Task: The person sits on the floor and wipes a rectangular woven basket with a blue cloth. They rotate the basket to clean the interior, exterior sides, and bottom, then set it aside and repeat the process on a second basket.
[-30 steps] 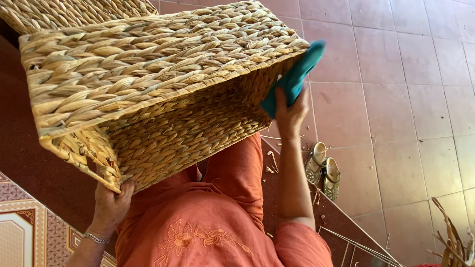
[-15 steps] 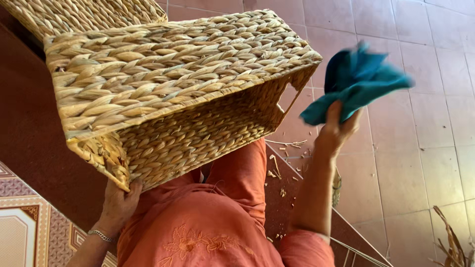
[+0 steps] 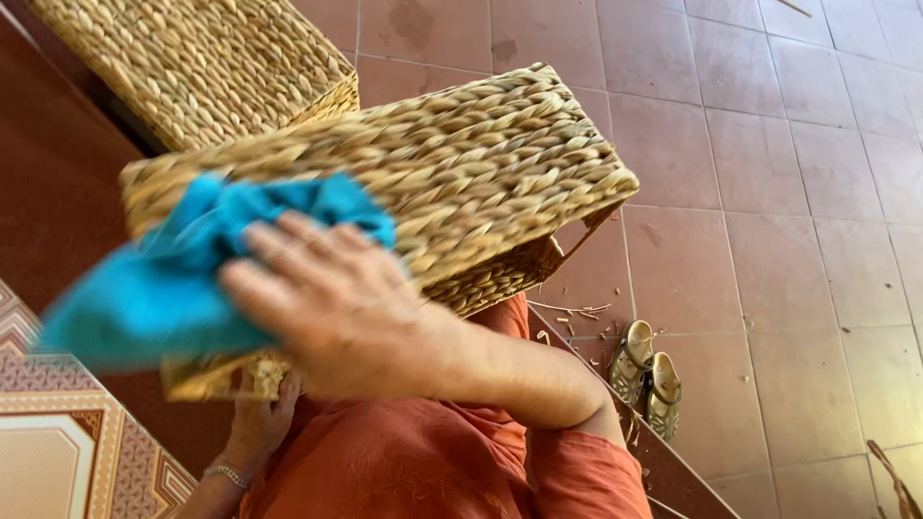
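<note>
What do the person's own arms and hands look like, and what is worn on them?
Both hands are bare, without gloves. The left hand has a thin silver beaded bracelet at the wrist. The right hand wears nothing; its forearm is bare up to a short orange sleeve.

Views: you have one, worn on your head.
Facing: steeply down past your chest to the tiled floor (image 3: 769, 144).
Nearness: very close; your right hand (image 3: 336, 308) and the basket (image 3: 481, 163) fill the middle, blurred.
Edges: sandals (image 3: 649, 375) lower right, patterned mat (image 3: 58, 452) lower left.
Shared: nothing, no second view.
</note>
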